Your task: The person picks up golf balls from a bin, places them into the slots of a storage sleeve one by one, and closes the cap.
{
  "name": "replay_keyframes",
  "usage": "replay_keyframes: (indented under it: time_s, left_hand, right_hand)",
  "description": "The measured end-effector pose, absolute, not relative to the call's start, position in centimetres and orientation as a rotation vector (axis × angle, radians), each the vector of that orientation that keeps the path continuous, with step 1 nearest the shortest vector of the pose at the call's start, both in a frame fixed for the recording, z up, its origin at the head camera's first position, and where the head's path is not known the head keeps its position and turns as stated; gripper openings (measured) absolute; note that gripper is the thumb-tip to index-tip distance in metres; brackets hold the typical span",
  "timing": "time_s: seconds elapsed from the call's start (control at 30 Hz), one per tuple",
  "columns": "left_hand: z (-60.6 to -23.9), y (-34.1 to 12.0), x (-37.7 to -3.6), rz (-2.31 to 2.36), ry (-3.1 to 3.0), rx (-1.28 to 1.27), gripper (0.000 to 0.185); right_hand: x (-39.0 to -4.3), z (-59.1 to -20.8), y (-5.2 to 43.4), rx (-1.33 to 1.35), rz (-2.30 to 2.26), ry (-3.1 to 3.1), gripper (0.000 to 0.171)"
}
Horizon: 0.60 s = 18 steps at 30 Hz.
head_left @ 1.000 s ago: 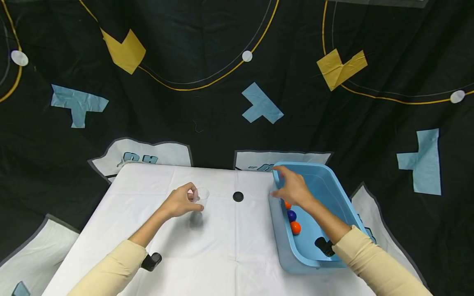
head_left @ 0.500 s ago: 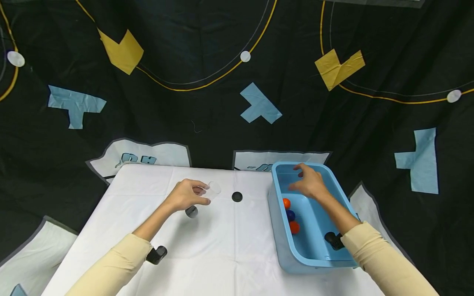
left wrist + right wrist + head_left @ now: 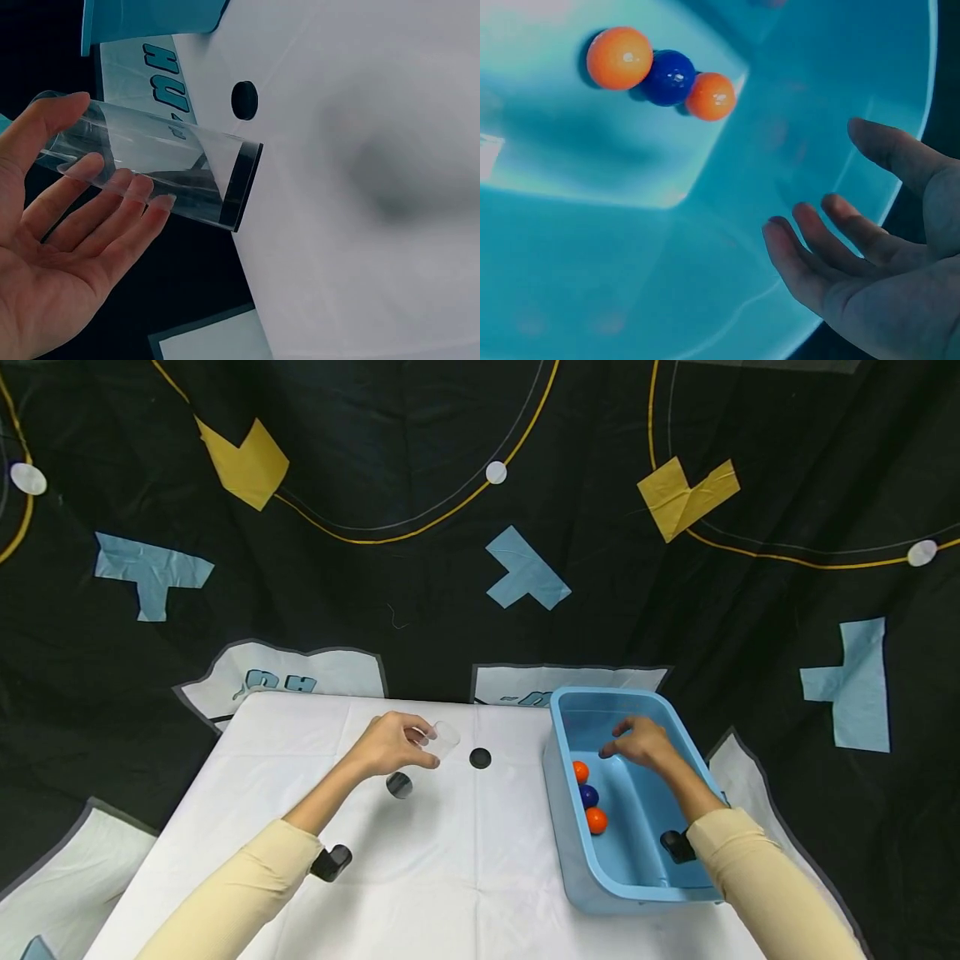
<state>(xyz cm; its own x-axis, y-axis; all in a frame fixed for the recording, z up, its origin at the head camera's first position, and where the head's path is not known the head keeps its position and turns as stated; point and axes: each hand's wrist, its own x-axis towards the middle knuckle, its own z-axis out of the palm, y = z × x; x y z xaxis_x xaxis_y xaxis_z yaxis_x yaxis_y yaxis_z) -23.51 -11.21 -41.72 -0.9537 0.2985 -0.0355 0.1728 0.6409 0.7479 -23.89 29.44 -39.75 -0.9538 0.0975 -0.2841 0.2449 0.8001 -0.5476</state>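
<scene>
Over the blue tub (image 3: 678, 727), the right hand (image 3: 641, 745) hovers near three balls (image 3: 587, 796).

A staged recording setup, not a home: a white-covered surface (image 3: 450, 860) against a black printed backdrop (image 3: 420, 568) filling the upper frame.

The right hand (image 3: 643, 745) hides part of the blue bin's (image 3: 678, 727) floor.

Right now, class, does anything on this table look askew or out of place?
Only the clear plastic cup: the left hand holds it tipped on its side above the white table. The three balls lie inside the blue tub.
</scene>
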Motion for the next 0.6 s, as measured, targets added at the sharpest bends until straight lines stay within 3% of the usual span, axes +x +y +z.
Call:
replay_keyframes:
  time_s: [0.3, 0.6]
  left_hand:
    - [-41.2, -10.5, -23.5, 1.25, 2.652, 0.38, 0.037]
    - [-41.4, -10.5, -23.4, 1.228, 2.655, 0.355, 0.037]
  right_hand:
    - [-24.9, -42.8, 30.3, 0.408, -0.98, 2.532, 0.028]
    - [-25.2, -45.0, 31.2, 0.557, -1.057, 2.284, 0.046]
